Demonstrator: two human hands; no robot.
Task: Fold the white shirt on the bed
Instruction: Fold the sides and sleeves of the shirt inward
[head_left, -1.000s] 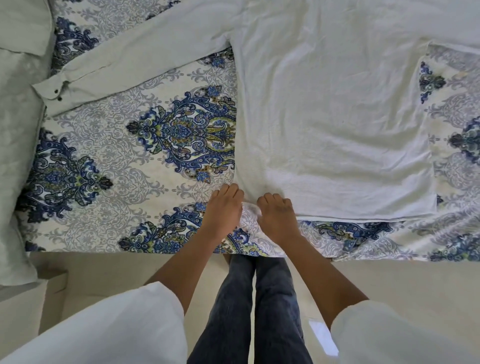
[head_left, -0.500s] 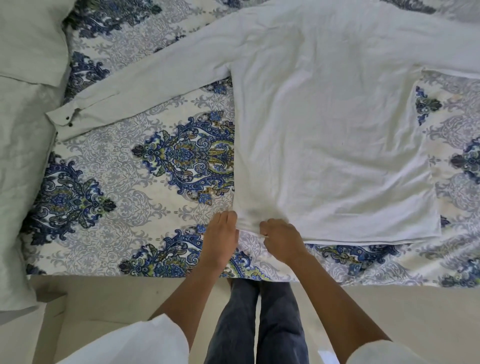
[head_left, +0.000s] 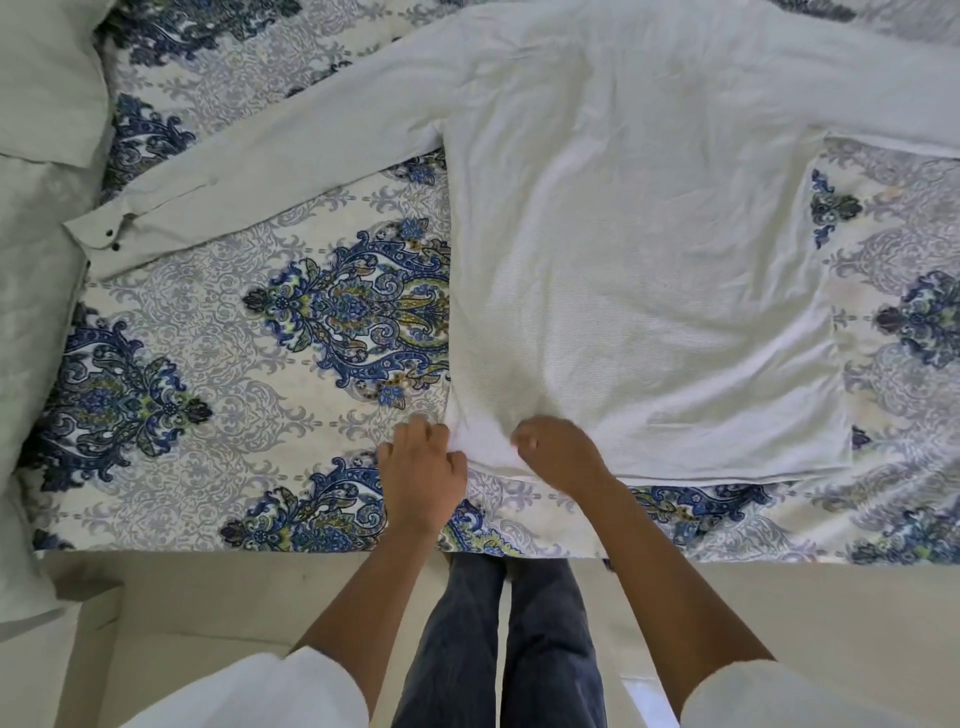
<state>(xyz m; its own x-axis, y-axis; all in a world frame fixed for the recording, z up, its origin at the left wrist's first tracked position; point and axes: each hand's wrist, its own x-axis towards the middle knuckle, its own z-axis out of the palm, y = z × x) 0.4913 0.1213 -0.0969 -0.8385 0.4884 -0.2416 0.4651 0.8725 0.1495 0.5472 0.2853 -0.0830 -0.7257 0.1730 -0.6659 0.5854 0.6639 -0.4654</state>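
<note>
On the bed (head_left: 208, 338), left hand (head_left: 421, 478) and right hand (head_left: 558, 452) fingers pinch the hem of the white shirt (head_left: 639, 270).

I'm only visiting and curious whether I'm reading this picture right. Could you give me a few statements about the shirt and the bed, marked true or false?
1. The left hand and the right hand both hold the shirt at its near hem. True.
2. The shirt is folded in half. False: it lies spread flat, with one sleeve stretched out sideways.
3. The sheet is plain white. False: it has a blue floral pattern.
4. The cuff has dark buttons. True.
</note>
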